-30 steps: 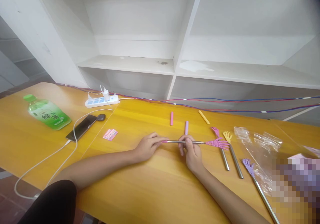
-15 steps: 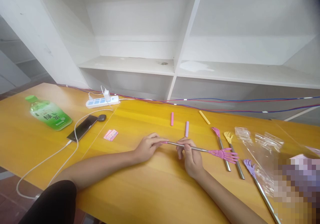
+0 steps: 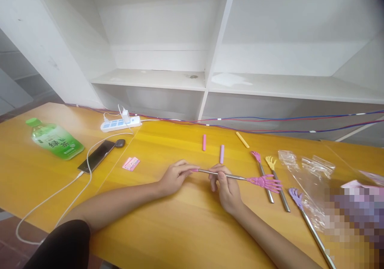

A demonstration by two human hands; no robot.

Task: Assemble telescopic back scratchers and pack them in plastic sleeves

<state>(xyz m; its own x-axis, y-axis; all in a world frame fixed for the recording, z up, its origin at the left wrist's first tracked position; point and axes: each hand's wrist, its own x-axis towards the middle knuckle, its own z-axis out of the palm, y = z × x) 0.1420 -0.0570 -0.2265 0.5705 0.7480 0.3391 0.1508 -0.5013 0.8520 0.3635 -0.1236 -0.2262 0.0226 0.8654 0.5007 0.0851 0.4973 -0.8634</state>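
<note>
A metal rod with a pink hand-shaped head [image 3: 265, 183] lies nearly level between my hands, its head to the right. My left hand [image 3: 175, 177] pinches the small pink tip at the rod's left end. My right hand [image 3: 225, 189] grips the rod's middle, thumb on top. Under and beyond the pink head are a smaller pink back scratcher [image 3: 261, 165], a yellow one [image 3: 279, 183] and a purple one [image 3: 310, 223]. Farther back lie a pink tube [image 3: 204, 142], a purple tube [image 3: 221, 154] and a yellow tube [image 3: 242, 139].
On the left of the wooden table [image 3: 144, 229] are a green tea bottle [image 3: 57, 139], a phone [image 3: 97, 155] with a white cable, a power strip [image 3: 120, 123] and pink cards [image 3: 131, 163]. Clear plastic bags [image 3: 312, 181] lie right. White shelves [image 3: 150, 79] stand behind.
The view has shifted slightly, so everything sits a little farther left. My hands keep the same hold on the pink-headed rod.
</note>
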